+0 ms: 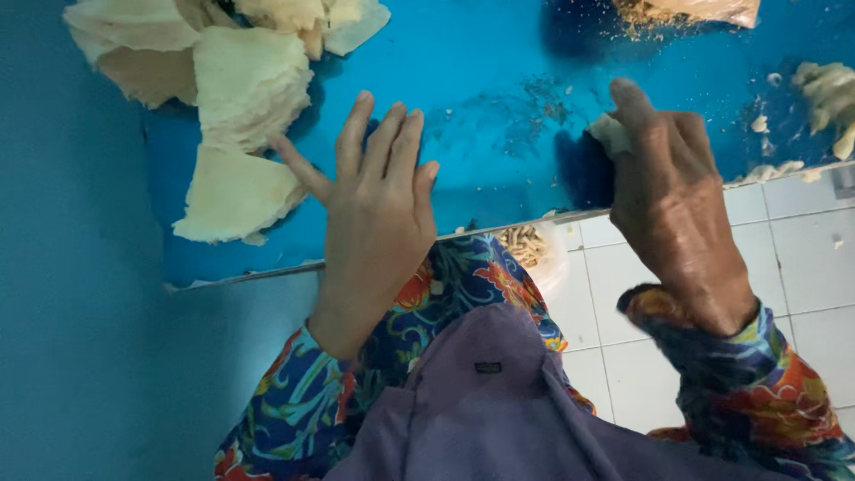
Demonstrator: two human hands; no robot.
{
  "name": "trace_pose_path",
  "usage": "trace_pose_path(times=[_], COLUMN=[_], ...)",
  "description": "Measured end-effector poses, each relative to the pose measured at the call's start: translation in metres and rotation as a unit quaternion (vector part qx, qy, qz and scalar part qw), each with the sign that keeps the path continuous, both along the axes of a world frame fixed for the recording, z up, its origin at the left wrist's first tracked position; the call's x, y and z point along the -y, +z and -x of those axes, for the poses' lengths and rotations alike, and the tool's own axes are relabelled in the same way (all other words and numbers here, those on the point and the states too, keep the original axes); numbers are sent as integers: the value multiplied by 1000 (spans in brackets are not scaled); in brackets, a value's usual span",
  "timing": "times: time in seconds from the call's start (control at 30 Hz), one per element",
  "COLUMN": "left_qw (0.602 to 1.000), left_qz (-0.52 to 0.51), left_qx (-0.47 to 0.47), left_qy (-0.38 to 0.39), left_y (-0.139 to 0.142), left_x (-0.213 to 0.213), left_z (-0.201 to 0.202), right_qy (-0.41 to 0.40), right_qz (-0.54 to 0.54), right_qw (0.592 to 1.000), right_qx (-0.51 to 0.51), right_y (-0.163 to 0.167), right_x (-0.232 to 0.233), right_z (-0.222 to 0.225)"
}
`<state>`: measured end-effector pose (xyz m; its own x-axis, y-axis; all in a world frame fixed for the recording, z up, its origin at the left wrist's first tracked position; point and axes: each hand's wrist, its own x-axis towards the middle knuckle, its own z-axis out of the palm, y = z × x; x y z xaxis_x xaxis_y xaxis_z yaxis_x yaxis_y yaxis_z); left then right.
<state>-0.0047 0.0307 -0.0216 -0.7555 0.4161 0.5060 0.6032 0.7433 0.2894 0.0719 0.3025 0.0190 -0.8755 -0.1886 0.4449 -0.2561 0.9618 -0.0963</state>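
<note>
My left hand [374, 200] hovers flat over the blue table surface [499, 107], fingers spread, holding nothing, just right of a pile of pale yellow thin dough sheets [240, 98]. My right hand [668, 187] is closed on a small pale lump of dough [609, 134] near the table's front edge. My sleeves are blue with red and orange flowers.
More pale dough pieces [828, 93] lie at the right of the table, with crumbs [543, 93] scattered in the middle. A plastic bag with brownish filling [695, 11] sits at the top. A bowl of small tan pieces [525, 245] shows under the table edge, above white floor tiles [802, 240].
</note>
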Motion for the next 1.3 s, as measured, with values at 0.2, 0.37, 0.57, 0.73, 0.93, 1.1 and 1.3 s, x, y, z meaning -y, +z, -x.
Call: trace_pose_path(times=[0.2,0.37,0.57,0.73,0.93,1.1,1.3], left_qw=[1000,1000,1000,1000,1000,999,998], left_qz=[-6,-6,-6,-7,-10,0,-13], left_qx=[4,23,9,16,17,41,62], left_qy=[-2,-6,-12,-6,-8,-9,-8], left_y=[3,4,-2,-2,-2,0,27], left_x=[-3,-5,-7,-8,-8,-10,-6], left_z=[2,1,3,2,5,7,6], right_qy=[33,48,126,-173,-346,-346,-285], right_qz=[656,906,945,797,676,686,502], right_qw=[750,388,227,538,598,605,811], right_qx=[81,166,201,214,255,206,97], right_y=[-3,-32,-110,-188,-256,-266,-206], right_x=[-15,-6,3,-6,-28,-22,33], right_z=[-38,-87,-113,-88,-61,-99,-135])
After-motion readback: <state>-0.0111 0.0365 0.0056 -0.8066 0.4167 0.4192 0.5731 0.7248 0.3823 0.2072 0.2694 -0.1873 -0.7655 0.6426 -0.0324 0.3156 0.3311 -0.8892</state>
